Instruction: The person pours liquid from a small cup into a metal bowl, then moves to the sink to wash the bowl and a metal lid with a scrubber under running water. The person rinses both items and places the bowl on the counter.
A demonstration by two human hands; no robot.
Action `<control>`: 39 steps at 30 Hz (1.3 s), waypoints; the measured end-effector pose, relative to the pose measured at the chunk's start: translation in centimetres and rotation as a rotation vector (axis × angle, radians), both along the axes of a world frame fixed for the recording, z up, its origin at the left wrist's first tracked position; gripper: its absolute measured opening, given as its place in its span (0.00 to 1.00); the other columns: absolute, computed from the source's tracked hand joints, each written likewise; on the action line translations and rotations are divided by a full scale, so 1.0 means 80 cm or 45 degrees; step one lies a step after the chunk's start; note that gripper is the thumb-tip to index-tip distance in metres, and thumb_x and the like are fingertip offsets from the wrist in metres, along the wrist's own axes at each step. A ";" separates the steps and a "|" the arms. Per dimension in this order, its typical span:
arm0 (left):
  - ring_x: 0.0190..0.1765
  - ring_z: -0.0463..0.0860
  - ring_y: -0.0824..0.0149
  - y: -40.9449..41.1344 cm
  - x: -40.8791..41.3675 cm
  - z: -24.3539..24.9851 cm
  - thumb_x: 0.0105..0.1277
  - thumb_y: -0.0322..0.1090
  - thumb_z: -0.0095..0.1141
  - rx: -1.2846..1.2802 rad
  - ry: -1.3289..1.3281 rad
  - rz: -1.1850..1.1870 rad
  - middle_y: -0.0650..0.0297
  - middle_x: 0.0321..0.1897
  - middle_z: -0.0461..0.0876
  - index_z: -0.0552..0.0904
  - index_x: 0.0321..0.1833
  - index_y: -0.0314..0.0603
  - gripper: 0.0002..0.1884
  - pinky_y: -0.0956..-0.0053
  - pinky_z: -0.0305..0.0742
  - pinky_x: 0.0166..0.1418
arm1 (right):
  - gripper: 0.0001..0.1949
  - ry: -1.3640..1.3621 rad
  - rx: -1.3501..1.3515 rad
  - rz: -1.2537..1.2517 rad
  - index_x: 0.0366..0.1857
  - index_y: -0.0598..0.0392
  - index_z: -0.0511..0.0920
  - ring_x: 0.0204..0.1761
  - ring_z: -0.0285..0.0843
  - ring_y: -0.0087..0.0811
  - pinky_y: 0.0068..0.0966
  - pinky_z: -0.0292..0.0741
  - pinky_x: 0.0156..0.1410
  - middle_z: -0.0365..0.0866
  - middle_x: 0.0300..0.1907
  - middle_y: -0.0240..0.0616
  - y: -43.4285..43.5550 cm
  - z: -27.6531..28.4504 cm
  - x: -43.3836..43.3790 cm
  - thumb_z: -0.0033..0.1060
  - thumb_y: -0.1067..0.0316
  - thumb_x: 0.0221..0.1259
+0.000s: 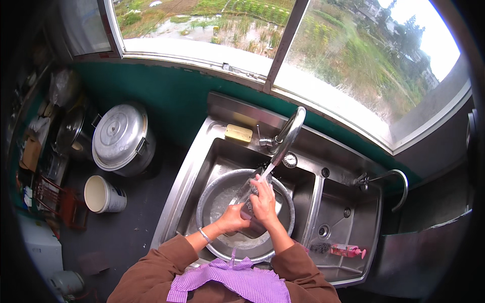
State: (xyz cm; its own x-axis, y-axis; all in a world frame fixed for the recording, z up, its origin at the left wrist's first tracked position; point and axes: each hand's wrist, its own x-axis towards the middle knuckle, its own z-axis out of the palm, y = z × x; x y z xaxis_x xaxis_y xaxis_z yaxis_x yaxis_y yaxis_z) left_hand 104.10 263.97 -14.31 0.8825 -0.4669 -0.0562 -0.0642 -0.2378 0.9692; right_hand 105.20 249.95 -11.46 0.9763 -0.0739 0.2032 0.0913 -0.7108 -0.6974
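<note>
Over a large round metal basin point(202, 212), my left hand point(232, 218) grips a dark, smooth metal piece point(247, 213), thumb on its near side. My right hand point(264, 200) lies against the same piece, its fingers pointing up toward the faucet. Grey, rough material point(254, 190) shows beside the right fingers; whether it is a scourer or suds I cannot tell. Water point(267, 172) runs from the curved faucet point(291, 132) onto the right fingertips. More metal shows below my hands, partly hidden by them. Cloudy water point(219, 200) stands in the basin.
The basin sits in the left bowl of a steel double sink point(182, 181). A yellow dish point(238, 133) rests on the back ledge. In the right bowl lie a pink pump bottle point(346, 250) and a dark scourer point(320, 248). A lidded pot point(120, 136) and white bucket point(96, 195) stand left.
</note>
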 end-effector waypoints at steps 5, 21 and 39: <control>0.36 0.86 0.51 0.011 0.008 0.035 0.46 0.36 0.63 0.162 0.114 -0.192 0.47 0.29 0.85 0.79 0.46 0.31 0.23 0.66 0.80 0.44 | 0.15 0.079 0.100 -0.070 0.43 0.56 0.78 0.57 0.74 0.46 0.41 0.62 0.69 0.80 0.47 0.45 -0.022 -0.005 0.031 0.47 0.68 0.52; 0.36 0.86 0.52 0.002 -0.004 0.026 0.46 0.39 0.66 0.286 -0.114 -0.061 0.47 0.29 0.84 0.75 0.49 0.29 0.29 0.63 0.79 0.42 | 0.12 0.188 0.016 0.574 0.29 0.58 0.77 0.40 0.78 0.54 0.43 0.73 0.46 0.81 0.31 0.54 -0.054 0.022 0.068 0.54 0.60 0.49; 0.34 0.84 0.47 0.005 -0.020 0.022 0.46 0.39 0.69 0.245 -0.463 -0.042 0.48 0.29 0.81 0.77 0.45 0.35 0.24 0.60 0.79 0.39 | 0.14 0.498 0.588 0.253 0.33 0.59 0.79 0.33 0.80 0.39 0.33 0.74 0.43 0.82 0.29 0.47 -0.147 -0.042 0.092 0.55 0.58 0.51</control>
State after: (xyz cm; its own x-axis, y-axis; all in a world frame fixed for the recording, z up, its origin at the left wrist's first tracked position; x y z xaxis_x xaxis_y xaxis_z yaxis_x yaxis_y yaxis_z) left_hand 102.50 264.38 -12.59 0.8458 -0.5065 0.1679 -0.4050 -0.4046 0.8199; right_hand 112.55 238.18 -14.81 0.9761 0.1212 -0.1804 -0.1328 -0.3242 -0.9366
